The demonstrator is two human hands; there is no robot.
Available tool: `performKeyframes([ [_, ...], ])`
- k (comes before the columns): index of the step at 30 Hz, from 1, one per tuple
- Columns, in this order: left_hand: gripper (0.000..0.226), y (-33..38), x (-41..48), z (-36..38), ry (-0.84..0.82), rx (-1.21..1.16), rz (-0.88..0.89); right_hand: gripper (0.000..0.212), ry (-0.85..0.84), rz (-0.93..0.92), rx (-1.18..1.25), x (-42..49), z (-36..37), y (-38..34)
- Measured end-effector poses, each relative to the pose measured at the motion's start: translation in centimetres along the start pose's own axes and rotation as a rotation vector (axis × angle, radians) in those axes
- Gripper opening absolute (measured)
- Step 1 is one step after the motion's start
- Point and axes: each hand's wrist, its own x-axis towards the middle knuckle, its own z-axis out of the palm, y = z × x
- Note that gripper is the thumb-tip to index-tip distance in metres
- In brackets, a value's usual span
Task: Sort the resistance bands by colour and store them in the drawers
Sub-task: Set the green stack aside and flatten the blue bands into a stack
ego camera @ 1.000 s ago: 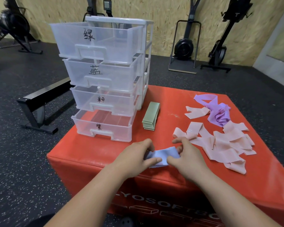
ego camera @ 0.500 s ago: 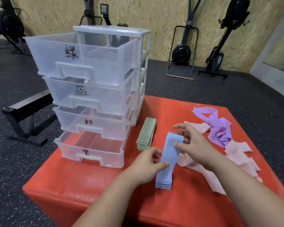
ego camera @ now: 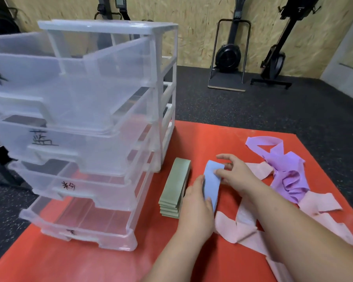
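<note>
A folded stack of blue bands [ego camera: 212, 180] is held between both hands just right of a neat stack of green bands [ego camera: 175, 192]. My left hand [ego camera: 196, 212] grips its near end and my right hand [ego camera: 235, 174] pinches its far end. Loose pink bands [ego camera: 245, 226] lie scattered under and right of my right arm. A tangle of purple bands [ego camera: 283, 169] lies further right. The clear plastic drawer unit [ego camera: 102, 110] stands at the left on the red box [ego camera: 200, 135], all its labelled drawers pulled out and looking empty.
Black gym machines [ego camera: 230, 53] stand against the wooden back wall. A black bench frame [ego camera: 0, 165] sits on the dark rubber floor left of the red box. The box's right edge runs close beyond the purple bands.
The blue stack has been carried forward from the box's near edge to beside the green stack. The camera has moved closer to the drawers.
</note>
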Motion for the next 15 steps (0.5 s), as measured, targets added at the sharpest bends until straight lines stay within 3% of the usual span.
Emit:
performKeyframes([
  [6, 0.051, -0.6, 0.4, 2.2, -0.032, 0.287, 0.05, 0.061, 0.032, -0.186, -0.439, 0.7, -0.1, 1.4],
  [11, 0.037, -0.7, 0.4, 2.7, -0.011, 0.355, 0.075, 0.027, 0.087, -0.228, -0.535, 0.1, -0.6, 1.8],
  [15, 0.037, -0.3, 0.3, 2.1, 0.005, 0.288, 0.077, 0.022, 0.096, -0.21, -0.555, -0.1, -0.9, 1.6],
])
